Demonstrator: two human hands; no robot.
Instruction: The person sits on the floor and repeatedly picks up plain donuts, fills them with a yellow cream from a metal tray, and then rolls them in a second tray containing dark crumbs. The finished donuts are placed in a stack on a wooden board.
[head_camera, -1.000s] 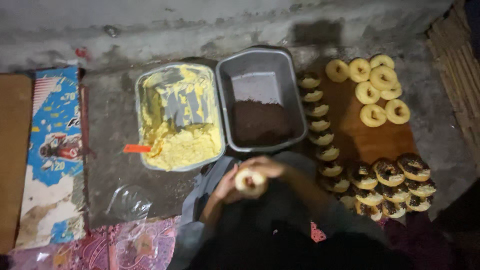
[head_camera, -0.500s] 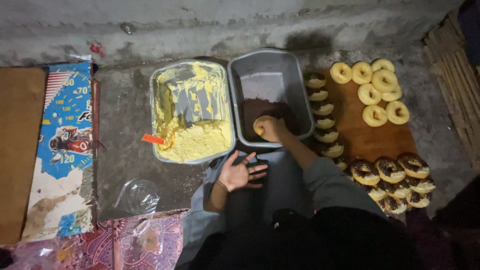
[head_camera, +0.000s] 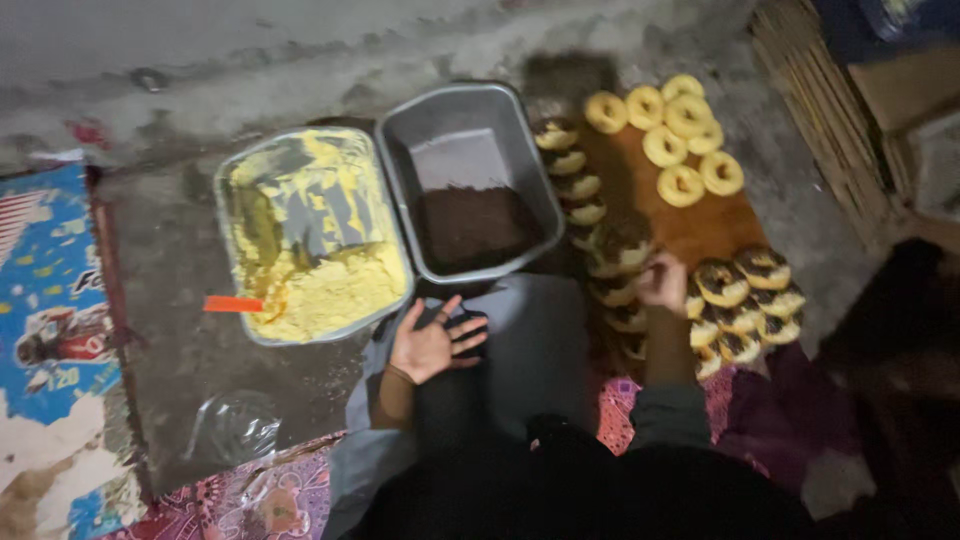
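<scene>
On the wooden board (head_camera: 700, 225), our right hand (head_camera: 663, 282) closes on a coated doughnut (head_camera: 620, 258), soft and likely sticky, best pinched by its bare sides, while our left hand (head_camera: 432, 343) rests open, fingers spread.

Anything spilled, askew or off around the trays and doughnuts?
Nothing spilled. The yellow cream tray is smeared unevenly, bare metal showing mid-tray, with an orange handle poking over its rim. The chocolate tray is half empty. Doughnut rows lie orderly. The left hand rests open, seemingly smudged dark.
</scene>
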